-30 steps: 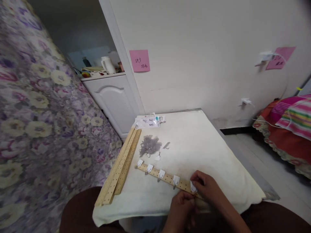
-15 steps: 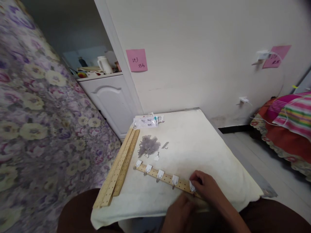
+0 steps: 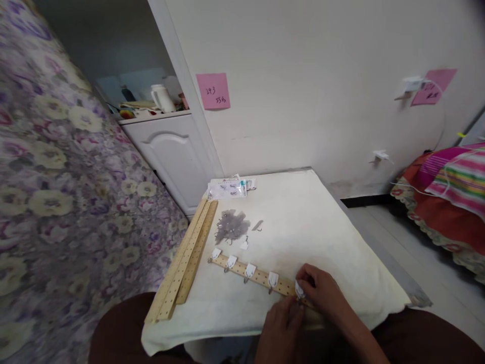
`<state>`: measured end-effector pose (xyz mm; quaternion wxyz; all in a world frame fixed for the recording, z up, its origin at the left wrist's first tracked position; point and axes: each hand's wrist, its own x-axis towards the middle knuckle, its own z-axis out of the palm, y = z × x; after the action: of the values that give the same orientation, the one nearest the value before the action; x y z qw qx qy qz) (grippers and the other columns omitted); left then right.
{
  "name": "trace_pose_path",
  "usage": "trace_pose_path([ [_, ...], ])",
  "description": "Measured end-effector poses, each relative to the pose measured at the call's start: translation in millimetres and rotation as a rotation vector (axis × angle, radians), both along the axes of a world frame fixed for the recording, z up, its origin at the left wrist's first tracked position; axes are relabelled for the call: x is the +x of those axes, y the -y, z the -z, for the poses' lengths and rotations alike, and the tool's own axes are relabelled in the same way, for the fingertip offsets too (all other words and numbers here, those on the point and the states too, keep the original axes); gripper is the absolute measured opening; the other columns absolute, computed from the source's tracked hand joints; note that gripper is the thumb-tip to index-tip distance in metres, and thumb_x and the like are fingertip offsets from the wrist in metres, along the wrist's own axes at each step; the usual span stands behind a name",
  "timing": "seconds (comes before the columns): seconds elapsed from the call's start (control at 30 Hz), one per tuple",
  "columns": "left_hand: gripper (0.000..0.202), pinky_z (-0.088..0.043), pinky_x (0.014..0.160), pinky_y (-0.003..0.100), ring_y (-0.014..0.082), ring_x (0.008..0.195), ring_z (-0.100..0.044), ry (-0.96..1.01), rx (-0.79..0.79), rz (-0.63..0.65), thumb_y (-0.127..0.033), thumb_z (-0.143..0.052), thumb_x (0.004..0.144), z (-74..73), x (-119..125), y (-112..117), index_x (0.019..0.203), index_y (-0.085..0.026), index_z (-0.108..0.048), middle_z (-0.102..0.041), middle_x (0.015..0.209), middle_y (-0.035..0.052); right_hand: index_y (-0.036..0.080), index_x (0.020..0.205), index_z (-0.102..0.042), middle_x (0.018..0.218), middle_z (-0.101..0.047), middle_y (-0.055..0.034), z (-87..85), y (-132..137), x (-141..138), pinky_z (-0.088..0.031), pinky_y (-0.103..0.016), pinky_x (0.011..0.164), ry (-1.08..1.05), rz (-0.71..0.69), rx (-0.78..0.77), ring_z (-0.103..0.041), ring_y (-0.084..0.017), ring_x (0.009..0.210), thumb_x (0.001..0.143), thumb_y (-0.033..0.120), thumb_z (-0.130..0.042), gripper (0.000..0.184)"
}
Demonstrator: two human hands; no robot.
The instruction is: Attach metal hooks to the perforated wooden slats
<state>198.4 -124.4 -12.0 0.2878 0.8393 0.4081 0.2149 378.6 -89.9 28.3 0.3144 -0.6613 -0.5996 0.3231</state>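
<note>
A perforated wooden strip (image 3: 257,277) lies across the near part of the cloth-covered table (image 3: 322,232), with several white adhesive hooks along it. My right hand (image 3: 322,294) is closed, pinching the nearest white hook (image 3: 299,289) at the strip's right end. My left hand (image 3: 282,327) sits just below it at the table's front edge, fingers curled with the tips touching the strip by that hook. Whether the left hand holds anything is hidden.
Two more wooden strips (image 3: 185,263) lie along the table's left edge. A pile of grey metal hooks (image 3: 232,226), one loose hook (image 3: 258,225), a white piece (image 3: 244,245) and plastic packets (image 3: 227,189) sit farther back. A floral curtain (image 3: 56,192) hangs left; a bed (image 3: 450,202) is on the right.
My left hand has come back up to the strip's right end after dropping lower. The right hand stays on the hook. The view shifted slightly.
</note>
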Motion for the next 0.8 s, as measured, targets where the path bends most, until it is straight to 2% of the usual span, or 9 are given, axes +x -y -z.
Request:
trace_pose_path([
  [0.07,0.064,-0.042,0.096,0.049,0.0311,0.119,-0.049,-0.120,0.126,0.081,-0.003,-0.053,0.070,3.1,-2,0,0.130,-0.025,-0.048,-0.048,0.138,0.0151,0.023,0.069,-0.058,0.063,-0.062,0.0022,0.0,0,0,-0.036,-0.025,0.058,-0.001,-0.002,0.001,-0.056,-0.015,0.062,0.072,0.024,-0.050,0.009],
  [0.13,0.070,-0.043,0.095,0.048,0.0311,0.118,-0.049,-0.204,0.182,0.133,-0.002,-0.053,0.068,4.5,-3,-1,0.133,-0.022,-0.043,-0.047,0.138,0.0164,0.023,0.070,-0.059,0.064,-0.063,0.0020,0.0,1,0,-0.037,-0.025,0.059,-0.014,-0.009,0.000,-0.057,-0.016,0.063,0.072,0.025,-0.051,0.009],
  [0.37,0.073,-0.041,0.097,0.049,0.0321,0.118,-0.048,-0.238,0.141,0.163,-0.003,-0.053,0.066,4.2,-5,-1,0.136,-0.018,-0.040,-0.045,0.140,0.0172,0.023,0.070,-0.060,0.065,-0.064,0.0019,2.0,-1,0,-0.037,-0.025,0.059,-0.028,-0.014,-0.035,-0.058,-0.016,0.064,0.072,0.025,-0.053,0.008],
  [0.57,0.074,-0.039,0.098,0.050,0.0334,0.120,-0.047,-0.235,0.105,0.175,-0.003,-0.053,0.064,-3.9,-5,0,0.136,-0.015,-0.040,-0.046,0.139,0.0191,0.022,0.070,-0.060,0.065,-0.063,0.0017,3.9,0,2,-0.037,-0.025,0.059,-0.042,-0.029,-0.020,-0.058,-0.016,0.064,0.073,0.025,-0.052,0.009],
  [0.8,0.079,-0.038,0.100,0.049,0.0330,0.122,-0.045,-0.229,0.090,0.193,-0.004,-0.053,0.063,-6.5,-6,-1,0.139,-0.018,-0.036,-0.042,0.143,0.0174,0.021,0.071,-0.062,0.065,-0.064,0.0016,0.7,1,3,-0.038,-0.025,0.059,-0.084,-0.061,-0.027,-0.058,-0.016,0.064,0.073,0.026,-0.055,0.008],
])
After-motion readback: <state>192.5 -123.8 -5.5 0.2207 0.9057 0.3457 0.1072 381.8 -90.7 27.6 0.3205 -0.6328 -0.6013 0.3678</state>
